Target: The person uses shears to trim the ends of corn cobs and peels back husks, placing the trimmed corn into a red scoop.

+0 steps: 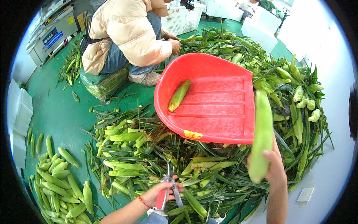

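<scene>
My left hand [154, 193], with a red cord round the wrist, grips pruning shears [161, 200] with a red handle, blades pointing up and apart. In my right hand [276, 168] is an unshucked ear of corn [262, 134], held upright and slightly blurred, at the right edge of a red plastic scoop [223, 125]. A single husked-in corn ear [179, 95] lies inside the scoop. Beneath and around it spreads a heap of corn leaves, stalks and ears [220, 175].
At lower left, several green corn ears [61, 181] are piled on the green floor [56, 115]. A person in a cream padded jacket [134, 31] sits on a wrapped green bundle [106, 84], hands at the leaves. Behind stands a white crate [182, 18]. A pale wall borders the right.
</scene>
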A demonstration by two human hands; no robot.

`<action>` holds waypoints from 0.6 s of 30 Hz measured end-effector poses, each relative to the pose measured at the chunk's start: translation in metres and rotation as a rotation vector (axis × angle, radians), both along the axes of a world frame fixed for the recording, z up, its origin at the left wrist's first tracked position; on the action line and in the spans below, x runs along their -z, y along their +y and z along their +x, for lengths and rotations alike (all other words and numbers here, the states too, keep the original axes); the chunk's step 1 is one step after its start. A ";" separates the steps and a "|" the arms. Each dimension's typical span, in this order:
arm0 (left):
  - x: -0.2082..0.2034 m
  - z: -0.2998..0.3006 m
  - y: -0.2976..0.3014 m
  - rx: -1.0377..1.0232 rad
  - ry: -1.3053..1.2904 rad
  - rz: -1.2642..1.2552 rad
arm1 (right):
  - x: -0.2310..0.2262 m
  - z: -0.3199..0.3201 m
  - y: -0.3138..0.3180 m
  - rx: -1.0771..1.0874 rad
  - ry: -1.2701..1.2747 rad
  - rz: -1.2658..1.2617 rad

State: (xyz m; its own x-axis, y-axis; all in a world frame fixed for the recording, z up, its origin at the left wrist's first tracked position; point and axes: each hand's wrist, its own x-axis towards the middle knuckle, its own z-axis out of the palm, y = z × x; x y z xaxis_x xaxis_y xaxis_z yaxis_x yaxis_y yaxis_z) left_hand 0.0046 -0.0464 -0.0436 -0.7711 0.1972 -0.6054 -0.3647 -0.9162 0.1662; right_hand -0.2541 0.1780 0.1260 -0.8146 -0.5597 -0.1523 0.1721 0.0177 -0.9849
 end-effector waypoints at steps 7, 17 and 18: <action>0.013 0.020 0.024 0.372 -0.013 -0.347 | 0.034 -0.084 -0.132 -0.671 1.216 1.178; -0.016 0.021 0.004 0.749 0.281 -1.074 | 0.069 -0.015 -0.045 -0.147 1.297 0.642; -0.022 0.023 0.004 0.747 0.253 -1.210 | 0.086 0.006 -0.013 -0.073 1.139 0.676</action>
State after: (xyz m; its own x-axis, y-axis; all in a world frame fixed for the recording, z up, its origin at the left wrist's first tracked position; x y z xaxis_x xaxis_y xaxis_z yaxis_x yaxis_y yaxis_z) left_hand 0.0276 -0.0426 -0.0215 -0.8291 0.0694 -0.5548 -0.5300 0.2187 0.8193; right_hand -0.2478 0.1645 0.0397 -0.6436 -0.6920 0.3271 -0.7610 0.5325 -0.3707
